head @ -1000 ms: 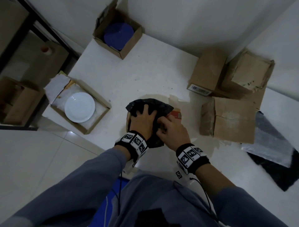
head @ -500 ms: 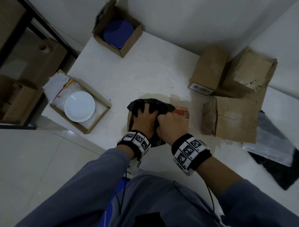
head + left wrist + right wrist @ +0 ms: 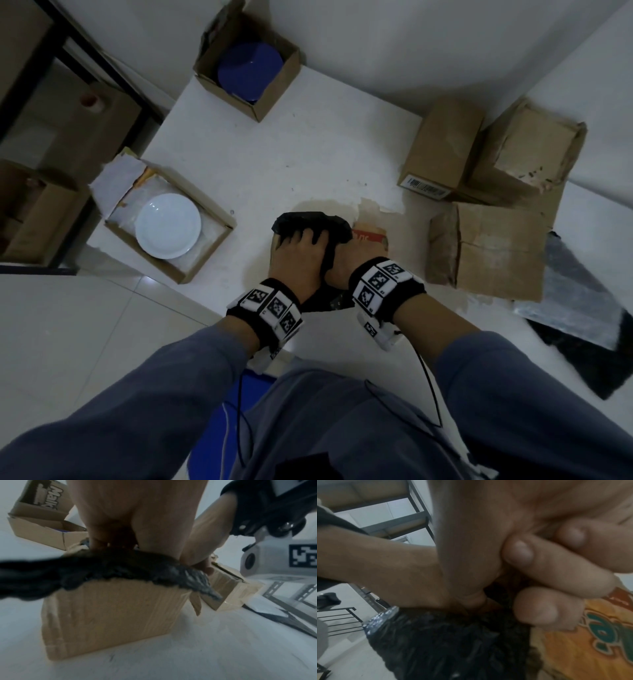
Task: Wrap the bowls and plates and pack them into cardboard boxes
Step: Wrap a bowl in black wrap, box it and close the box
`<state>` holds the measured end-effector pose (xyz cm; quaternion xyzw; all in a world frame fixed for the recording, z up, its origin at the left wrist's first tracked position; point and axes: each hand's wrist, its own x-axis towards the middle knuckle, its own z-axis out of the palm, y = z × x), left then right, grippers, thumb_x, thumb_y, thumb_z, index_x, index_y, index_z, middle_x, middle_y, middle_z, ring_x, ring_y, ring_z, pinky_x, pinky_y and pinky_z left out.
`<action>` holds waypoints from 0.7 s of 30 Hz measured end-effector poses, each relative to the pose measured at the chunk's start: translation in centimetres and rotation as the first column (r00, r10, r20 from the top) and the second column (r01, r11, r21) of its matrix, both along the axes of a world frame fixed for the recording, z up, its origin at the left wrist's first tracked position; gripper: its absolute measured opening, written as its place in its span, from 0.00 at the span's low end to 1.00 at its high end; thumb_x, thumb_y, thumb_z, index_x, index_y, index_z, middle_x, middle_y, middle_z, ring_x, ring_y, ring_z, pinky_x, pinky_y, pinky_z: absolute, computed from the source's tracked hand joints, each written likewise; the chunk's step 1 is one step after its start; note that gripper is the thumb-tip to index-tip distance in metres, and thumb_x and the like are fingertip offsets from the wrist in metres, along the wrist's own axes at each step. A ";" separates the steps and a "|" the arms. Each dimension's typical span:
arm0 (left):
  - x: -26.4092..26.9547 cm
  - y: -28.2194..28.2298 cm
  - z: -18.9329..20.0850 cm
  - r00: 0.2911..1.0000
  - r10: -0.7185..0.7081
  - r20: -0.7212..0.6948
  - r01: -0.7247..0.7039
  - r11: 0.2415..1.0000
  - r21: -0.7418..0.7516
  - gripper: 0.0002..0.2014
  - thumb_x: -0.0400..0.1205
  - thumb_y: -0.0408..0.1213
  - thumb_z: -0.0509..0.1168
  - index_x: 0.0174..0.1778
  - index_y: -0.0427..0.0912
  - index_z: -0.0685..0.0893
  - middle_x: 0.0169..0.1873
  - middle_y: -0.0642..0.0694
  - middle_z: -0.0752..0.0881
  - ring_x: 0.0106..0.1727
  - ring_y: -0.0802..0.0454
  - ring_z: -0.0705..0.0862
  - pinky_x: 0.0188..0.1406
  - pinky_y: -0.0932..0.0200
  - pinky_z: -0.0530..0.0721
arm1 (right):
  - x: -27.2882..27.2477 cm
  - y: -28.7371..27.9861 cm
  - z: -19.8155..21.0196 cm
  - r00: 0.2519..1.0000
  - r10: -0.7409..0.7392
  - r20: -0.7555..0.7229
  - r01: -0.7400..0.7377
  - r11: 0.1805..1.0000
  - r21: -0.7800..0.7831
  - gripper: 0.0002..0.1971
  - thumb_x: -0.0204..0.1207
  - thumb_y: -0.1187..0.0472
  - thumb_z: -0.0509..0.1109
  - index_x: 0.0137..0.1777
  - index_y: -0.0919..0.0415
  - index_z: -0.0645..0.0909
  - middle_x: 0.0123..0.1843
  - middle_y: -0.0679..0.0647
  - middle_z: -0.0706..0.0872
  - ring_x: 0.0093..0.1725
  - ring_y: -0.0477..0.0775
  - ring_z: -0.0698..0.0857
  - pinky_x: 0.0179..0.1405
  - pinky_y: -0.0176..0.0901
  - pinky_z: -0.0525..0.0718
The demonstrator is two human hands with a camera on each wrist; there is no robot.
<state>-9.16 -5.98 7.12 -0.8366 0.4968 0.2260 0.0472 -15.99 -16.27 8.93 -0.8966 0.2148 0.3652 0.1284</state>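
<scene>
A: What does each grip have right now?

B: The left hand (image 3: pixel 297 255) lies spread on a black-wrapped bundle (image 3: pixel 310 222), fingers splayed and pressing it down into a small cardboard box (image 3: pixel 109 609) at the near middle of the tabletop (image 3: pixel 274 164). The right hand (image 3: pixel 349 253) is curled at the bundle's right edge; the right wrist view shows its fingertips (image 3: pixel 537 609) bent in against the black wrap beside the box's printed orange flap (image 3: pixel 590 635), apparently tucking the wrap in.

A: So that piece is packed?

B: Nearly, I'd judge. It is wrapped and sits in the box mouth, but wrap hangs over the near rim and the flaps are open.

A: And the rest?

B: A white plate (image 3: pixel 168 226) lies bare in an open shallow box (image 3: pixel 202 263) to the left, and a blue dish (image 3: pixel 250 70), bowl or plate I cannot tell, sits unwrapped in an open box (image 3: pixel 274 99) at the far left. Both still need wrapping, by my reading. At the right stand three closed cartons (image 3: pixel 489 250); what is inside is hidden. More black wrap (image 3: pixel 582 318) lies at the near right.
</scene>
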 end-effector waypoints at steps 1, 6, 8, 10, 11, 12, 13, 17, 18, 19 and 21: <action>-0.1 0.1 0.1 1.000 0.021 -0.017 -0.021 1.000 -0.020 0.32 0.76 0.41 0.66 0.78 0.39 0.69 0.65 0.34 0.79 0.65 0.35 0.79 0.65 0.44 0.76 | 0.0 0.0 -0.1 1.000 0.001 -0.001 -0.001 1.000 0.004 0.14 0.81 0.47 0.58 0.44 0.56 0.77 0.41 0.52 0.84 0.45 0.56 0.85 0.52 0.49 0.81; 0.3 -0.5 -0.3 0.992 0.107 -0.070 -0.109 0.994 -0.018 0.31 0.76 0.38 0.67 0.75 0.35 0.66 0.64 0.38 0.79 0.66 0.40 0.80 0.69 0.49 0.70 | -0.2 0.0 -0.3 1.000 0.001 0.011 -0.001 1.000 -0.019 0.16 0.81 0.48 0.57 0.33 0.55 0.72 0.41 0.51 0.87 0.43 0.54 0.83 0.61 0.52 0.79; 0.9 -0.7 -0.8 0.990 0.109 -0.088 -0.109 0.994 -0.002 0.32 0.77 0.43 0.67 0.75 0.37 0.66 0.66 0.40 0.78 0.66 0.41 0.80 0.70 0.47 0.68 | -0.2 0.1 -0.2 1.000 -0.013 0.007 0.013 1.000 -0.027 0.14 0.79 0.48 0.58 0.36 0.53 0.77 0.38 0.49 0.86 0.40 0.53 0.83 0.60 0.53 0.79; 1.4 -1.0 -1.1 0.987 0.119 -0.109 -0.117 0.993 0.021 0.32 0.76 0.47 0.68 0.74 0.39 0.67 0.67 0.40 0.78 0.66 0.41 0.81 0.71 0.43 0.70 | -0.1 0.1 0.2 0.999 -0.050 -0.021 0.051 0.999 0.019 0.13 0.79 0.48 0.60 0.45 0.55 0.82 0.45 0.51 0.87 0.45 0.55 0.85 0.58 0.48 0.79; 1.5 -1.2 -1.1 0.983 0.129 -0.132 -0.124 0.991 0.043 0.33 0.76 0.47 0.69 0.75 0.39 0.68 0.68 0.39 0.77 0.66 0.40 0.80 0.70 0.43 0.72 | 0.0 0.0 0.5 0.998 -0.061 -0.035 0.062 0.998 0.029 0.14 0.80 0.48 0.61 0.50 0.55 0.82 0.48 0.52 0.87 0.49 0.56 0.85 0.56 0.45 0.78; 1.6 -1.6 -1.0 0.976 0.142 -0.162 -0.133 0.989 0.067 0.33 0.77 0.45 0.69 0.75 0.37 0.67 0.69 0.38 0.76 0.67 0.39 0.80 0.68 0.43 0.75 | -0.1 -0.1 0.6 0.997 -0.067 -0.030 0.068 0.997 0.034 0.14 0.80 0.48 0.62 0.52 0.56 0.83 0.50 0.53 0.86 0.51 0.57 0.85 0.53 0.44 0.76; 1.6 -1.9 -0.8 0.967 0.161 -0.197 -0.145 0.985 0.094 0.34 0.77 0.43 0.69 0.76 0.36 0.65 0.70 0.35 0.74 0.67 0.37 0.79 0.66 0.44 0.78 | 0.0 -0.2 0.8 0.998 -0.063 -0.032 0.064 0.998 0.027 0.14 0.80 0.48 0.62 0.54 0.56 0.83 0.51 0.53 0.86 0.52 0.57 0.85 0.51 0.45 0.74; 2.0 -2.3 -0.2 0.941 0.195 -0.277 -0.160 0.977 0.144 0.34 0.78 0.40 0.70 0.77 0.33 0.65 0.70 0.32 0.72 0.67 0.35 0.79 0.65 0.44 0.81 | -0.1 -0.2 1.2 0.998 -0.042 -0.040 0.044 0.999 0.027 0.13 0.80 0.49 0.62 0.54 0.56 0.82 0.53 0.54 0.86 0.51 0.57 0.85 0.49 0.45 0.77; 1.9 -2.0 -0.1 0.937 0.188 -0.295 -0.148 0.977 0.153 0.34 0.78 0.40 0.70 0.77 0.34 0.66 0.70 0.32 0.73 0.66 0.35 0.79 0.65 0.43 0.81 | -0.3 -0.1 1.5 0.999 -0.035 -0.026 0.036 0.999 0.029 0.13 0.81 0.50 0.61 0.54 0.56 0.82 0.53 0.55 0.87 0.51 0.58 0.86 0.48 0.45 0.79; 2.0 -1.8 0.1 0.938 0.176 -0.300 -0.134 0.979 0.155 0.33 0.78 0.40 0.70 0.77 0.34 0.67 0.69 0.33 0.74 0.65 0.35 0.80 0.64 0.43 0.82 | -0.4 -0.1 1.9 0.999 -0.036 -0.013 0.036 0.999 0.033 0.13 0.82 0.51 0.62 0.55 0.57 0.82 0.54 0.56 0.87 0.51 0.58 0.86 0.46 0.46 0.81; 1.8 -1.0 0.5 0.948 0.161 -0.273 -0.141 0.986 0.091 0.33 0.78 0.39 0.69 0.78 0.34 0.67 0.67 0.34 0.76 0.61 0.36 0.82 0.59 0.43 0.84 | -0.6 0.0 2.6 0.999 -0.043 0.031 0.042 0.999 0.031 0.14 0.81 0.53 0.63 0.61 0.60 0.79 0.56 0.57 0.86 0.52 0.60 0.86 0.41 0.47 0.78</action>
